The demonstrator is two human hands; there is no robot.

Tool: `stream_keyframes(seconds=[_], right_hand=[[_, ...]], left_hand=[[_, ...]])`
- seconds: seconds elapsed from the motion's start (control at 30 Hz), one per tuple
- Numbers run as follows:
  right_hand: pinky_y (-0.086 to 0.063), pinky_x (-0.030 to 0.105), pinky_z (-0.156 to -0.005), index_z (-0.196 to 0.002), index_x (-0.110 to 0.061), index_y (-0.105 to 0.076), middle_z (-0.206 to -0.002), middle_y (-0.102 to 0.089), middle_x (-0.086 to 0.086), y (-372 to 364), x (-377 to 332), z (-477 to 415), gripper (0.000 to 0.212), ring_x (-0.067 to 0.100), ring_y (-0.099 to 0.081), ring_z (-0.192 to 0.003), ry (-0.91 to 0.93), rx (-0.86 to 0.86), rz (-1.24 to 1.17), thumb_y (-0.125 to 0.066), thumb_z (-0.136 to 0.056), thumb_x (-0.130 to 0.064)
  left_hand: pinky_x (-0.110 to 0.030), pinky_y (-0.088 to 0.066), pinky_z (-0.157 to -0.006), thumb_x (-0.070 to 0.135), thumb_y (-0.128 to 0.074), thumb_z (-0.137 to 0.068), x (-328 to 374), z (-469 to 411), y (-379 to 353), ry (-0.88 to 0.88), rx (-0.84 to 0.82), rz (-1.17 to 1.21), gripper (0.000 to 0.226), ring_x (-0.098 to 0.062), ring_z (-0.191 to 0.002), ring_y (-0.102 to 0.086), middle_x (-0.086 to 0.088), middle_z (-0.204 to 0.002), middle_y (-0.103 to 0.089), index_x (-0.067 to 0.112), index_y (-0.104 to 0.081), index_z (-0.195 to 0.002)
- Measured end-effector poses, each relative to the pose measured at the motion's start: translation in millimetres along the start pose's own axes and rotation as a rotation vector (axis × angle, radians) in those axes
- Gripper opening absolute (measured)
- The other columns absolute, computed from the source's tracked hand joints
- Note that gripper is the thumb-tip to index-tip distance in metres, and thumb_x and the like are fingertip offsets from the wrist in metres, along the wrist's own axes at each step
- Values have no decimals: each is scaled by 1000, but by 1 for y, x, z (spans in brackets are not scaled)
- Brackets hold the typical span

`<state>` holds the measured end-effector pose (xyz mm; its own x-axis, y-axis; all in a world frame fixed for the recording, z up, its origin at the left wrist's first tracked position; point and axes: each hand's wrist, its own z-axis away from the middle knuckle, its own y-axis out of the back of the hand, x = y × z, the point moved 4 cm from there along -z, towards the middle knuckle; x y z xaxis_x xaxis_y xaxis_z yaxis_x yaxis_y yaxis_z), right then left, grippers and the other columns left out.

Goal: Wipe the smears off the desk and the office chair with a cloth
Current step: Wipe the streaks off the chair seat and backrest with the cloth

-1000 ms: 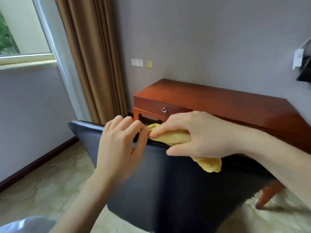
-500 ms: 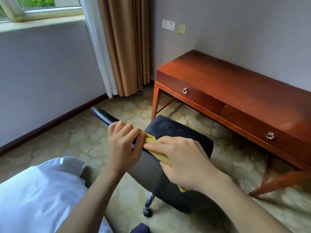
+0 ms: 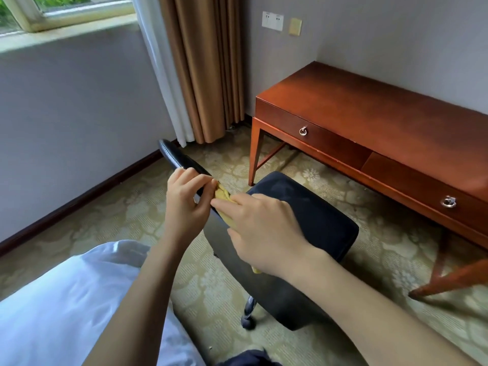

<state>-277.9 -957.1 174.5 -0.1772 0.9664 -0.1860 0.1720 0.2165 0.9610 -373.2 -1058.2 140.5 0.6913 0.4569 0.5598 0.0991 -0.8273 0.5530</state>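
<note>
**Both hands on the chair back, cloth under the right**

Pose: both forearms reach forward and meet at the top edge of the backrest. The left hand (image 3: 184, 204) is clenched over that edge, fingers curled across the front and thumb behind, grasping the office chair (image 3: 311, 215). The right hand (image 3: 264, 233) sits just beside it, almost fingertip to fingertip. It lies palm down along the edge with its fingers bent round the cloth (image 3: 223, 197), grasping it and pressing it on the rim.

Versus earlier: same grips and same hand spacing as half a second back. The whole scene sits higher in view, so the camera has tipped down a bit more. A second ago the view was low, from behind the backrest, and a big fold of cloth hung below the right hand. Now the view is from above, with the seat and one caster (image 3: 248, 317) exposed.

Task things:
- The table (image 3: 369, 112), beyond the right hand, is red-brown wood with a glossy top and two ring pulls (image 3: 303, 131). I can't make out any smears on it.
- The chair is dark, with faint pale haze on the seat ahead of the right hand.
- The cloth is yellow and bunched, mostly hidden. A crumpled end shows between the two hands, and a small tip shows under the right wrist.
</note>
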Motion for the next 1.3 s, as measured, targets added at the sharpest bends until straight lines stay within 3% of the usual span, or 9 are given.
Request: stream_keyframes(seconds=[0.2, 0.33, 0.4, 0.57, 0.7, 0.93, 1.13, 1.2, 1.3], right_hand=[[-41, 26, -69, -139, -36, -37, -119, -55, -10, -8, 6, -2, 49, 13, -53, -98, -27, -13, -69, -53, -93, -37], [-36, 21, -97, -138, -39, -43, -134, -49, -17, -10, 27, 0, 47, 1, -43, -120, -181, -161, -655, -55, -92, -38], [-36, 17, -101, -133, -36, -51, -132, -53, -19, -6, 37, 6, 42, -6, -45, -119, -247, -135, -917, -57, -92, -33], [-51, 24, -85, -114, -29, -58, -105, -64, -15, 8, 73, 41, 23, 6, -61, -96, -351, 125, -1192, -59, -93, -19], [-52, 23, -78, -111, -28, -50, -106, -64, -6, 25, 116, 92, 30, 11, -65, -95, -417, 292, -1382, -62, -89, -13], [-52, 19, -73, -108, -34, -52, -104, -63, -9, 91, 226, 244, 42, 5, -65, -93, -584, 613, -1119, -74, -78, -16], [-43, 24, -92, -120, -44, -52, -114, -57, -25, 116, 296, 401, 50, -6, -52, -109, -854, 552, -749, -75, -76, -40], [-42, 27, -93, -118, -45, -54, -116, -57, -27, 115, 311, 443, 45, -4, -48, -115, -946, 540, -718, -72, -76, -45], [-41, 16, -84, -106, -45, -60, -108, -61, -29, 121, 327, 492, 28, -11, -51, -106, -1013, 570, -745, -69, -80, -43]], left_hand=[[-27, -35, -66, 10, -58, -88, -3, -10, 6, -33, -129, -50, 16, -19, -72, -43, -2, -70, -52, 3, -69, -78], [-29, -36, -66, 5, -61, -90, 8, -20, 6, -27, -229, -125, 12, -27, -74, -48, -7, -75, -57, 3, -70, -81], [-34, -40, -71, 6, -58, -92, 21, -26, 4, -20, -257, -135, 15, -29, -78, -51, -7, -82, -58, 3, -68, -82], [-32, -45, -70, 17, -46, -98, 84, -42, -24, -82, -418, -45, 19, -18, -75, -53, -2, -86, -56, 7, -61, -91], [-28, -39, -60, 17, -46, -99, 157, -42, -69, -185, -529, 91, 15, -10, -62, -47, 0, -72, -55, 12, -53, -88], [-37, -46, -68, 11, -45, -99, 298, -20, -175, -233, -674, 400, 17, -21, -71, -55, -3, -78, -62, 15, -57, -87], [-10, -36, -60, 15, -42, -101, 429, 37, -267, -295, -816, 707, 24, 5, -60, -48, 24, -66, -56, 20, -52, -80], [-10, -40, -65, 14, -40, -102, 460, 54, -294, -284, -888, 783, 22, 5, -68, -55, 21, -73, -61, 8, -53, -86], [-17, -45, -67, 14, -38, -102, 499, 74, -331, -289, -964, 851, 24, -10, -75, -61, 4, -84, -68, -1, -52, -89]])
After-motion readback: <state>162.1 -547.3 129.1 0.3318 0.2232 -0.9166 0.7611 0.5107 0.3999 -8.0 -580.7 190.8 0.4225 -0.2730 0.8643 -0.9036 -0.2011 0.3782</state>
